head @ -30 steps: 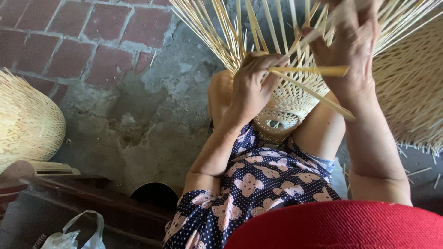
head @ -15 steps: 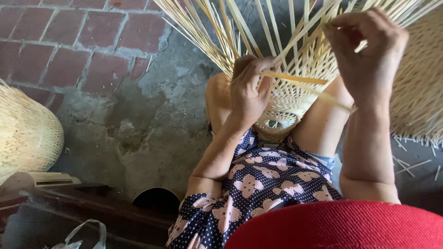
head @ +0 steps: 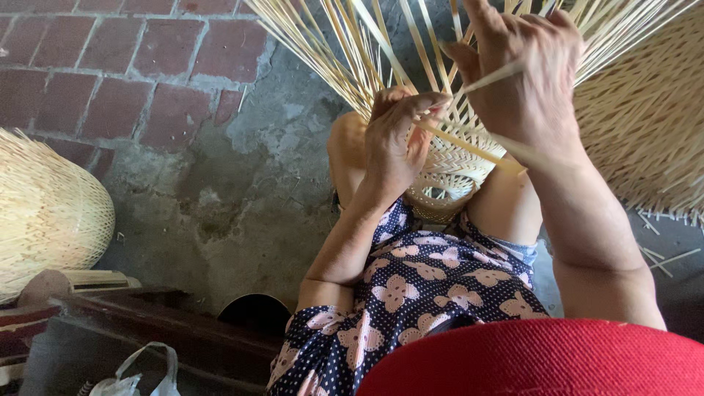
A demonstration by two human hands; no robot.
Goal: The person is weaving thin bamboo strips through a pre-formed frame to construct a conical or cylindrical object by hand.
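A half-woven bamboo basket (head: 447,172) rests between my knees, its loose pale strips (head: 323,44) fanning upward and outward. My left hand (head: 396,143) pinches a thin bamboo strip (head: 469,147) against the woven part. Higher up, my right hand (head: 524,81) grips another strip and holds it among the upright ones. A dark blue dress with pale flowers (head: 411,286) covers my lap, and a red brim (head: 543,363) fills the bottom edge.
A finished woven bamboo dome (head: 44,213) stands at the left on the brick and concrete floor (head: 220,183). Another woven piece (head: 653,125) lies at the right. A dark wooden bench (head: 147,323) and a white plastic bag (head: 136,374) sit at bottom left.
My right hand has risen and moved over the strips. My left hand has shifted slightly, still pinching its strip. The view has tilted a little.
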